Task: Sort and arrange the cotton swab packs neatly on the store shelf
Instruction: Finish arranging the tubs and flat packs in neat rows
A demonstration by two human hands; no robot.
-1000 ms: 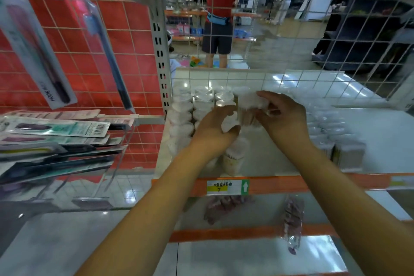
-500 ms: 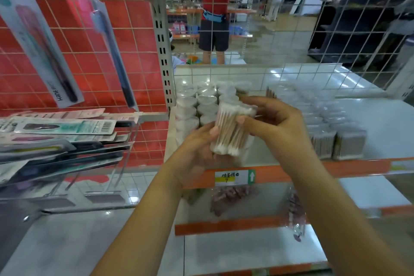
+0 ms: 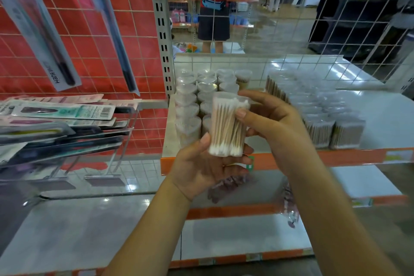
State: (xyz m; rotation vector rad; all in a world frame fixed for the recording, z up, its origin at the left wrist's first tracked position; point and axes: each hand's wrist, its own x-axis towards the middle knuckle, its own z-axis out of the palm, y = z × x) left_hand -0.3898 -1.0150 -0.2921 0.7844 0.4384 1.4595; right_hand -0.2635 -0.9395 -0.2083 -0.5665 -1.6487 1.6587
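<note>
Left block: clear round-lidded tubs of cotton swabs (image 3: 198, 96) stand in tidy rows at centre-left of the white orange-edged store shelf (image 3: 380, 116); this part looks sorted.
Left hand (image 3: 201, 170): palm up, fingers curled under the base of the clear plastic pack of wooden-stemmed cotton swabs (image 3: 227, 125), thumb against its side.
Held pack: upright at frame centre, off the shelf, not yet placed.
Right hand (image 3: 273, 119): thumb and fingers pinch the pack's upper part.
Right block: clear square packs of swabs (image 3: 318, 114) stand in rows, centre-right.
Left to do: by my judgement, setting this pack into its matching group.
</note>
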